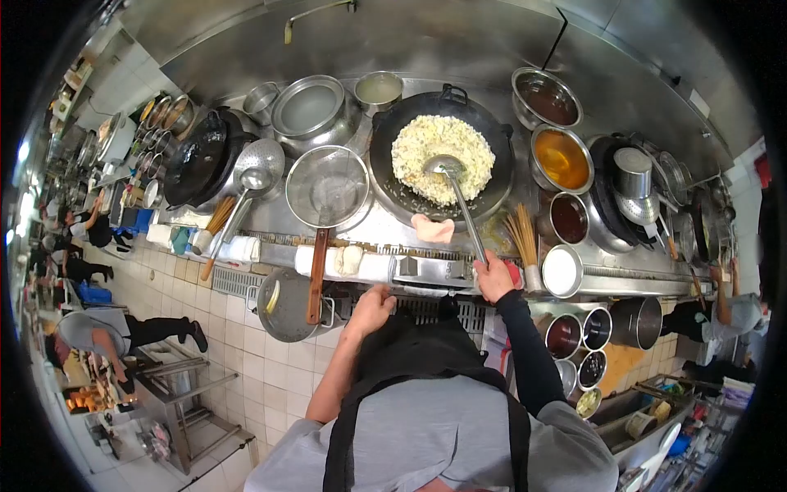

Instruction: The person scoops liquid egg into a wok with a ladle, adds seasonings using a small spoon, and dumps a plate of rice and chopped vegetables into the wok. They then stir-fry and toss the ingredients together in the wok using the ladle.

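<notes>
My right hand (495,277) is wrapped round the long handle of a metal ladle (464,197). The ladle's bowl rests on a heap of pale yellow fried rice (426,156) in a large black wok (389,184). At the front edge of the stove, my left hand (373,310) has its fingers curled closed; whether anything is in them is hidden. Close to that hand are a folded white cloth (348,261) and the wooden handle of a wire mesh strainer (328,184). A pinkish cloth (433,230) lies at the wok's near rim.
Right of the wok stand a bowl of amber liquid (562,160), a bowl of dark red sauce (545,98) and a white container (562,271). To the left are a perforated skimmer (259,164), a lidded pot (310,107) and another wok (195,160). Co-workers (115,332) stand at far left and right.
</notes>
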A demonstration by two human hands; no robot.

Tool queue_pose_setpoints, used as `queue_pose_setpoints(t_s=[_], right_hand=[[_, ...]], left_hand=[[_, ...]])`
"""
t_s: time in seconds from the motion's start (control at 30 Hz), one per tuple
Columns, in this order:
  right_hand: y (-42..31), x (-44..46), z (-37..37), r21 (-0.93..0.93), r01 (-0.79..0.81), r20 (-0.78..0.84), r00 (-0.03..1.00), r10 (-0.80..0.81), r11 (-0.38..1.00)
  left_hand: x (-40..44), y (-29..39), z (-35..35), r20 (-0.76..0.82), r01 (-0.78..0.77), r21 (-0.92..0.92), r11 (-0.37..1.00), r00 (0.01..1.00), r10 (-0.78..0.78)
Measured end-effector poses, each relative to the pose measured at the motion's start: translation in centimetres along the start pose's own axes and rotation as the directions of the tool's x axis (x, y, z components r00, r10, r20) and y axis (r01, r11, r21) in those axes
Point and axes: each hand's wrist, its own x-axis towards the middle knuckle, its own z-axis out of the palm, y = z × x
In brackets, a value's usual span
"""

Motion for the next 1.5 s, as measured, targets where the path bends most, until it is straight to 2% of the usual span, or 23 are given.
queue_pose_setpoints(t_s=[0.1,0.17,0.27,0.37,0.43,0.47,0.57,0.63,0.77,0.87,0.97,1.03,1.1,1.13,1.17,1.2,1.23,1.3,1.33,1.37,1.4,1.47,1.5], right_hand=[[-6.0,-2.9,-2.5,0.435,-0.3,0.276,0.942,0.192,0.849],[-8.0,-3.6,-3.8,0.72,-0.434,0.459,0.883,0.098,0.541],[-5.6,-0.2,-3.7,0.821,-0.57,0.569,0.813,-0.122,0.031],[-4.4,4.7,-1.6,0.788,-0.601,0.612,0.789,-0.056,0.135],[-7.3,4.1,-0.7,0.548,-0.284,0.396,0.917,0.056,0.787],[-8.0,3.7,-0.7,0.254,-0.102,0.262,0.964,0.033,0.962],[-6.6,3.9,-2.0,0.194,-0.053,0.35,0.937,-0.018,0.979],[0.2,3.9,-3.0,0.068,0.299,0.247,0.919,-0.307,0.952],[7.8,-2.3,-12.7,-0.079,0.405,0.254,0.892,-0.374,0.911],[13.0,-3.9,-22.7,-0.412,0.252,0.157,0.966,-0.204,0.876],[9.0,-1.0,-26.4,-0.678,0.113,-0.036,0.982,-0.187,0.726],[12.0,4.7,-22.7,-0.574,0.311,-0.085,0.898,-0.433,0.757],[7.4,7.3,-15.9,-0.431,0.076,-0.057,0.992,-0.111,0.899],[5.4,7.2,-13.4,-0.519,0.188,0.069,0.982,-0.178,0.834],[5.9,7.8,-9.6,-0.317,0.184,-0.056,0.976,-0.211,0.931],[4.1,6.6,-7.4,-0.385,0.136,-0.021,0.987,-0.157,0.913],[7.4,7.2,-4.1,-0.304,0.453,-0.148,0.847,-0.511,0.838],[2.2,2.1,-5.8,-0.1,0.296,0.045,0.955,-0.293,0.95],[-0.3,-0.8,-6.7,-0.049,0.239,0.118,0.966,-0.232,0.97],[-0.8,-3.2,-7.2,-0.074,0.285,0.12,0.954,-0.275,0.956],[-2.0,-5.4,-7.8,-0.102,0.493,0.051,0.87,-0.49,0.864],[-8.2,-10.5,-12.1,0.166,0.225,0.193,0.947,-0.255,0.96],[-11.9,-13.0,-14.9,0.32,-0.342,0.493,0.857,0.152,0.884]], left_hand=[[0.7,2.6,1.0,0.005,-0.013,0.018,1.0,1.0,0.013],[1.0,3.6,1.9,0.002,-0.014,-0.003,1.0,1.0,0.014],[1.6,4.6,3.2,0.016,0.022,0.023,0.999,1.0,-0.023],[1.3,6.0,4.0,-0.013,0.004,0.016,1.0,1.0,-0.004],[1.2,7.3,4.0,-0.028,0.046,0.006,0.999,0.999,-0.046],[1.1,7.8,4.1,-0.028,0.066,0.002,0.998,0.997,-0.066],[1.5,7.7,5.4,-0.098,0.051,0.026,0.998,0.994,-0.048],[2.2,6.9,6.2,-0.17,0.007,0.055,0.998,0.985,0.002],[3.7,9.1,6.0,-0.35,0.022,0.032,0.999,0.937,-0.009],[5.9,9.2,5.3,-0.483,-0.083,0.13,0.988,0.865,0.137],[8.1,13.5,3.7,-0.394,-0.261,0.36,0.896,0.827,0.4],[10.7,15.3,4.0,-0.343,-0.414,0.431,0.802,0.746,0.57],[13.2,16.2,3.8,-0.185,-0.367,0.504,0.782,0.838,0.512],[14.5,16.2,3.7,-0.086,-0.339,0.523,0.782,0.892,0.444],[15.5,16.1,3.7,0.012,-0.311,0.545,0.779,0.931,0.364],[16.2,16.0,3.4,0.082,-0.319,0.566,0.76,0.939,0.334],[17.3,15.0,3.5,0.112,-0.347,0.557,0.754,0.932,0.346],[18.9,12.3,4.4,0.175,-0.398,0.529,0.749,0.915,0.363],[17.5,12.4,4.6,0.125,-0.496,0.451,0.742,0.858,0.498],[16.0,13.1,4.7,0.09,-0.445,0.43,0.786,0.887,0.453],[14.5,14.3,4.3,0.054,-0.391,0.407,0.825,0.912,0.406],[10.6,16.7,2.6,-0.043,-0.421,0.328,0.846,0.888,0.459],[9.4,18.2,1.3,-0.077,-0.438,0.341,0.832,0.869,0.489]])
